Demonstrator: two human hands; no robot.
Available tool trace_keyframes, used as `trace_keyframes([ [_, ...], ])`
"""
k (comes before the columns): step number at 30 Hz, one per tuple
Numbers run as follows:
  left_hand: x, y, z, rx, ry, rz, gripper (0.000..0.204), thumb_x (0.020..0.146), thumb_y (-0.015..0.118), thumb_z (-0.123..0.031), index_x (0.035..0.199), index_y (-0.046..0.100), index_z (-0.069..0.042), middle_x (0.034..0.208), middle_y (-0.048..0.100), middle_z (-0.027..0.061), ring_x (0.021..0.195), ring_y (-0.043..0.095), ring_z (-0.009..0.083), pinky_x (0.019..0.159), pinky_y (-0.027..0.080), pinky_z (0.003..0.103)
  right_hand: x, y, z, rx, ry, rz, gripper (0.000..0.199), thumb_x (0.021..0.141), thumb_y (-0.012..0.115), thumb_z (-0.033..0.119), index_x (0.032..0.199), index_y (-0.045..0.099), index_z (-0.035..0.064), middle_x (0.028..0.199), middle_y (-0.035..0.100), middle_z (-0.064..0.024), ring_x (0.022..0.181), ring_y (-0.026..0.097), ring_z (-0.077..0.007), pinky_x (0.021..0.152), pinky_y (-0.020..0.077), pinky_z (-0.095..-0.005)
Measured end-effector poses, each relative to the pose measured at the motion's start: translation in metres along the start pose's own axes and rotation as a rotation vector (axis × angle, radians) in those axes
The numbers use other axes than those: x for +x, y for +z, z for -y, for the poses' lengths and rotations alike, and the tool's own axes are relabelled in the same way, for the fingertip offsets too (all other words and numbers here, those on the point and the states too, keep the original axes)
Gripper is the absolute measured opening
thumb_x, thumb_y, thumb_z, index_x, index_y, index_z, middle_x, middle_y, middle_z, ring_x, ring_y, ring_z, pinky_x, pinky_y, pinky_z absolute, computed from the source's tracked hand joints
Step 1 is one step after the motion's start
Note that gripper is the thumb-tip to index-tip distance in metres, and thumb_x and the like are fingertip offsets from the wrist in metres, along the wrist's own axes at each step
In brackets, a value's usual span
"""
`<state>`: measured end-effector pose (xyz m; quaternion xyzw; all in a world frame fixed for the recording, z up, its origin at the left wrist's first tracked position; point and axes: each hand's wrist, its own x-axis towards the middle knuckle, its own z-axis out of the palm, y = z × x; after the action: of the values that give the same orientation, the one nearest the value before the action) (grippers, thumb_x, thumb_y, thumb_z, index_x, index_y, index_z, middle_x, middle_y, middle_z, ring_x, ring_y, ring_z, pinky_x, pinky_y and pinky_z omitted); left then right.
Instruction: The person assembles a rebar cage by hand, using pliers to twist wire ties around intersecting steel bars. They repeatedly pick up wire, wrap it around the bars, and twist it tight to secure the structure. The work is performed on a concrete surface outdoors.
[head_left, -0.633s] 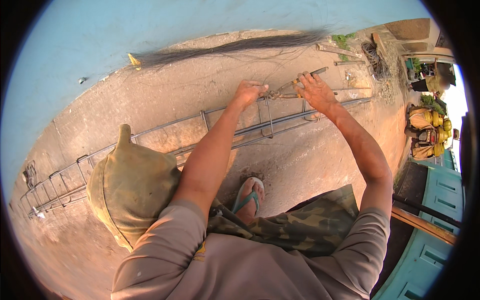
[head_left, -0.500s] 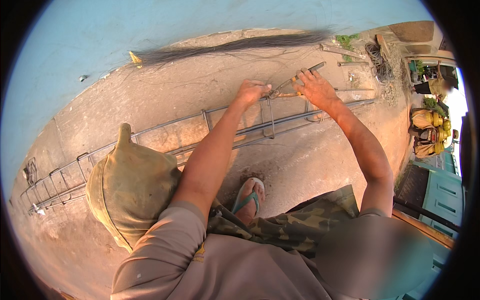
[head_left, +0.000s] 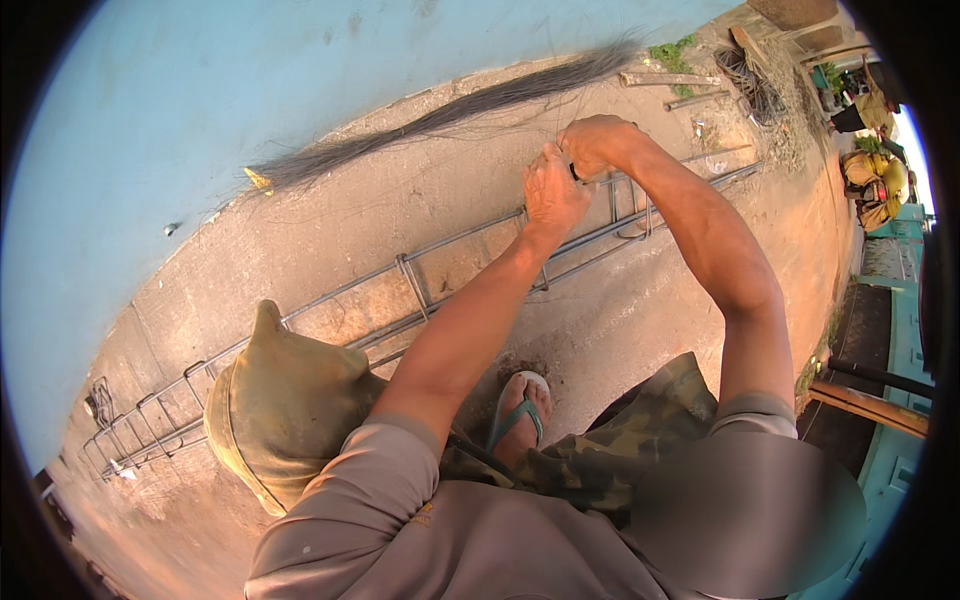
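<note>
1. Left hand [head_left: 553, 192]: arm stretched forward from the lower edge, back of the hand up, fingers curled down at the top bar of the rebar cage [head_left: 420, 285]. Whether it grips bar or wire cannot be told.
2. Right hand [head_left: 598, 143]: elbow bent high, fist closed just beside the left hand; a small dark item sits between the two, too small to identify.
3. Rebar cage: long ladder of steel bars and stirrups, lying on the concrete ground [head_left: 330, 215], running from lower left to upper right.
4. Bundle of thin wire [head_left: 440, 115]: along the foot of the blue wall [head_left: 200, 90], beyond the cage, well apart from the hands.
5. Open ground lies between cage and wall; sandalled foot [head_left: 520, 412] on the near side.
</note>
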<state>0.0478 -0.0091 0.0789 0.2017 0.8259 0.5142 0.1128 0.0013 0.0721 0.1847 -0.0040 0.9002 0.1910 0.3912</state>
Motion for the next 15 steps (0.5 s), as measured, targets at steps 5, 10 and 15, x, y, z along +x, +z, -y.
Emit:
trace_keyframes([
  [5,0.018,0.025,0.023,-0.032,0.114,-0.072,0.058,0.074,0.075,-0.012,0.117,0.045,0.013,0.093,0.066,0.0267,0.095,0.066,0.0409,0.085,0.05,0.047,-0.005,0.0,-0.008,-0.029,-0.041,-0.044,0.028,0.066,0.077,0.014,0.092,0.072,0.0057,0.088,0.072,-0.011,0.076,0.069,-0.0277,0.064,0.055,-0.0407],
  [10,0.018,0.03,0.011,-0.075,0.062,0.061,0.045,0.074,0.072,-0.009,0.109,0.051,0.01,0.08,0.067,0.0238,0.084,0.068,0.039,0.074,0.053,0.045,0.001,0.002,-0.017,0.119,0.083,0.142,0.042,0.061,0.082,0.017,0.098,0.069,0.0009,0.086,0.072,-0.0147,0.085,0.07,-0.0317,0.077,0.0541,-0.0395],
  [15,0.043,0.015,0.033,-0.237,0.034,0.29,0.024,0.07,0.073,-0.005,0.086,0.057,0.002,0.072,0.063,0.0133,0.066,0.064,0.0282,0.066,0.052,0.038,-0.03,0.032,-0.016,-0.33,0.008,-0.571,0.046,0.069,0.082,0.024,0.111,0.068,0.01,0.113,0.067,-0.0089,0.117,0.058,-0.024,0.101,0.0422,-0.0421],
])
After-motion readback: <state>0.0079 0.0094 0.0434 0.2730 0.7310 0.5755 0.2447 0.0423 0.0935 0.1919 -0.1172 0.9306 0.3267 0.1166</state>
